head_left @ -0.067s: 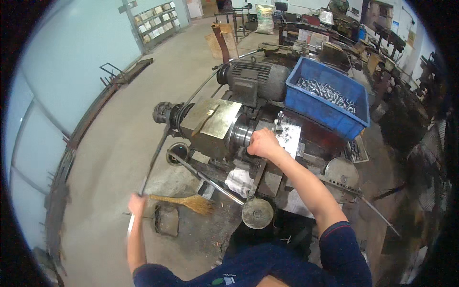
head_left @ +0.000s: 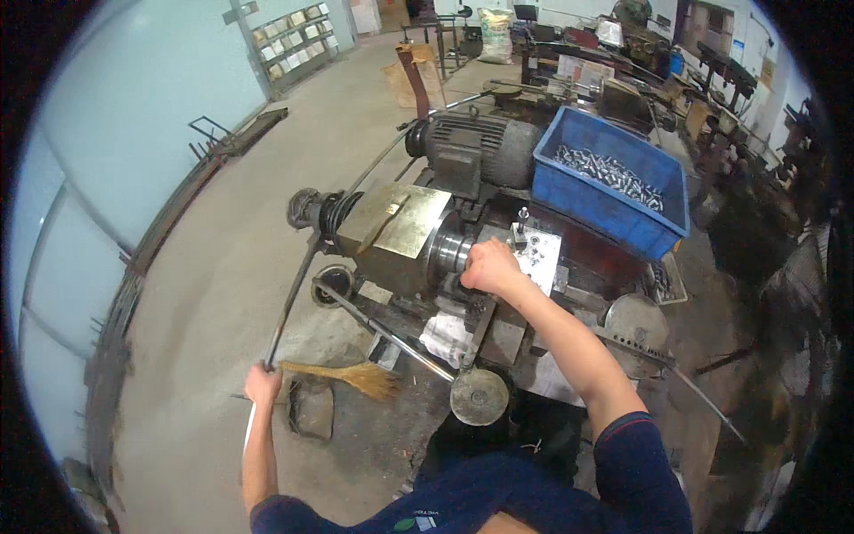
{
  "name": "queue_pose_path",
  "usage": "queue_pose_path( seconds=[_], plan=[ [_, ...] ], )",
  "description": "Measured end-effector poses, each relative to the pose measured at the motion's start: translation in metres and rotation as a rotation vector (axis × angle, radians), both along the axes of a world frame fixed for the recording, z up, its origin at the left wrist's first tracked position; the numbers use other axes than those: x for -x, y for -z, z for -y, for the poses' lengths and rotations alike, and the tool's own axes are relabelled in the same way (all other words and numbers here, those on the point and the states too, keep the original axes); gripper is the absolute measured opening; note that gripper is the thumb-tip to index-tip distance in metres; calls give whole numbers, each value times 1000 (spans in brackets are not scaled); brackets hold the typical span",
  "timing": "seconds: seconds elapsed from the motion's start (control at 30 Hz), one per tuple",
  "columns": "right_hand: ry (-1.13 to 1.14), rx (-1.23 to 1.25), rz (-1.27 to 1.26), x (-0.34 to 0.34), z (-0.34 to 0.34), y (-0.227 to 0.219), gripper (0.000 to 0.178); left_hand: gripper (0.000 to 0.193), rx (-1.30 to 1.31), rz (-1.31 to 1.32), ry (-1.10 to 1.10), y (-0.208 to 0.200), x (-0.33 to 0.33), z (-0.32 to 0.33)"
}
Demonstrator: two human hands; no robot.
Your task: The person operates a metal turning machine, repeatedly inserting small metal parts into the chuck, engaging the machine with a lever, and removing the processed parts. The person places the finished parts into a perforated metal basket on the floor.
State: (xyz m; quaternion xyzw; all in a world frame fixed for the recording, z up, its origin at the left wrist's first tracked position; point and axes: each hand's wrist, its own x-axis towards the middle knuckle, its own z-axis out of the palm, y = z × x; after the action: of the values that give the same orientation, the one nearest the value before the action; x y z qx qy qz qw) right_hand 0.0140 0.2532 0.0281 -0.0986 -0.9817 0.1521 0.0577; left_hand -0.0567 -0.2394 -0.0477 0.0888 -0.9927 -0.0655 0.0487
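Viewed from my remote post, the left hand point(head_left: 262, 384) is wrapped around the near end of a long bar point(head_left: 291, 303), out to the left of the machine point(head_left: 391, 236). The bar slopes away to the machine's far left end. The right hand point(head_left: 491, 267) is bent narrow at the steel collar point(head_left: 452, 251), mid-scene; the fingers hide the contact, so I cannot make out whether they grip a part.

Principal hazard, in my judgement: should the collar turn or tighten with the fingers there, they could be pinched; an early pull on the bar might cause it. Second, the metal block point(head_left: 538, 254) just right of that hand could scrape the knuckles on a hasty withdrawal. Third, the broom point(head_left: 369, 378) on the floor, near the left hand, could snag a foot.
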Motion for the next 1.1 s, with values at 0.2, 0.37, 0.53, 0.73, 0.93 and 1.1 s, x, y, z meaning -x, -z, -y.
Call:
queue_pose_path(
  seconds=[0.2, 0.37, 0.53, 0.73, 0.93, 1.1],
  plan=[
    [-38, -128, 84, -11, 0, -3, 29, 46, -58, 75, -11, -5, -50, -50],
    [-115, -243, -121, -38, -26, -32, 31, 39, -73, -128, 21, 13, -60, -37],
    [215, -128, -560, -73, -102, -76, 54, 43, -249, 81, 83, 12, -18, -28],
    [139, 3, -505, -147, -105, -57, 55, 48, 266, -22, 445, -56, -49, -115],
    [517, 207, -339, -311, -126, -6, 44, 43, -881, 723, 1019, -61, -58, -200],
    [984, 42, -120, -499, -101, 64, 39, 31, -1084, 801, 1049, -15, -60, -271]
  ],
)
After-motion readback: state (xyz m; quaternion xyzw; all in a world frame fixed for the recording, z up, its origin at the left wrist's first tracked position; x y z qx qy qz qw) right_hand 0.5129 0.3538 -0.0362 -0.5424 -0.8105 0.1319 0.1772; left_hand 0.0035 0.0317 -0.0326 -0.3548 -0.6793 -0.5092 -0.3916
